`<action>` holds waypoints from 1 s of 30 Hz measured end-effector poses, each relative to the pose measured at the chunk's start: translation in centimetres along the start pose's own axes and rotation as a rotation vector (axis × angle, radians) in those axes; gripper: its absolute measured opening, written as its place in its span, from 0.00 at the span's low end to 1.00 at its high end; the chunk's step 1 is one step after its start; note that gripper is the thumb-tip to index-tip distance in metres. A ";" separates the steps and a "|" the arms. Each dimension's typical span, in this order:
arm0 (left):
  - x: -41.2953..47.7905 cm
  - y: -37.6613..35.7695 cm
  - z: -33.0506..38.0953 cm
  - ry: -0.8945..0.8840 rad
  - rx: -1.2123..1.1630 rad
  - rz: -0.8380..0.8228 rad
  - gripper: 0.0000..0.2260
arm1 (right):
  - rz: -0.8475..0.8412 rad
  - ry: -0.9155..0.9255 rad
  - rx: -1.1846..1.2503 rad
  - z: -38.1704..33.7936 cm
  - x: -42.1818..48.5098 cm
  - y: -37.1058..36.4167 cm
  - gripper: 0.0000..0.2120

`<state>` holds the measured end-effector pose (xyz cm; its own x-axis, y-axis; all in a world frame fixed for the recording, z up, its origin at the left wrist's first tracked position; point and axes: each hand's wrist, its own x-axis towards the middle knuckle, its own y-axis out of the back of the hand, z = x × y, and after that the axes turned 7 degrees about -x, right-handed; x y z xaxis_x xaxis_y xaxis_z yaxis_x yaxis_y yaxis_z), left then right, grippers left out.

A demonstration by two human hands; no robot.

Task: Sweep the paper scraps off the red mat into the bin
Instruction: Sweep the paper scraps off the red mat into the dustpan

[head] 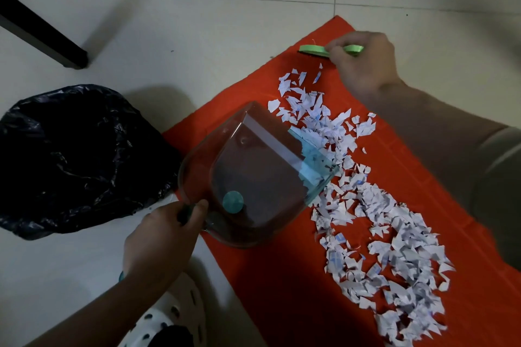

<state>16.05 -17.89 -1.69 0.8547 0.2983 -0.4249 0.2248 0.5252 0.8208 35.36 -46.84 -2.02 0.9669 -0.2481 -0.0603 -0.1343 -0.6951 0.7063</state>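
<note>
here left fingers grip the dustpan, right fingers a brush (green), scraps between, bin beside the dustpan.

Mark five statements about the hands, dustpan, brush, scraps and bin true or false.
1. The left hand grips the handle of the clear dustpan. True.
2. The paper scraps lie on bare floor. False: they lie on the red mat.
3. The right hand holds a green brush. True.
4. The bin has a white liner. False: its bag is black.
5. The brush is in the middle of the pile. False: it is at the mat's far end, beyond the scraps.
</note>
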 end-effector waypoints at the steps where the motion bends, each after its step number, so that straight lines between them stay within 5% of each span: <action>1: 0.0 0.0 -0.1 -0.002 0.003 -0.001 0.23 | -0.026 0.000 -0.008 0.2 -0.1 -0.2 0.09; 6: 0.0 0.1 0.0 -0.011 0.004 0.004 0.23 | -0.072 -0.066 -0.024 1.2 -1.4 0.8 0.07; 17: -0.4 0.1 -0.4 -0.002 0.001 0.002 0.23 | 0.175 -0.069 0.019 0.1 0.4 0.0 0.10; 25: -0.5 0.1 0.0 0.003 0.024 -0.011 0.23 | 0.006 -0.088 -0.076 1.0 1.4 -0.4 0.10; 30: -0.2 0.2 0.0 -0.003 0.008 -0.005 0.23 | 0.060 -0.095 0.027 0.6 -0.8 1.5 0.07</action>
<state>15.92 -17.85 -1.44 0.8551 0.2933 -0.4276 0.2326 0.5200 0.8219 34.21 -48.10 -1.37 0.9320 -0.3522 -0.0861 -0.1985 -0.6944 0.6916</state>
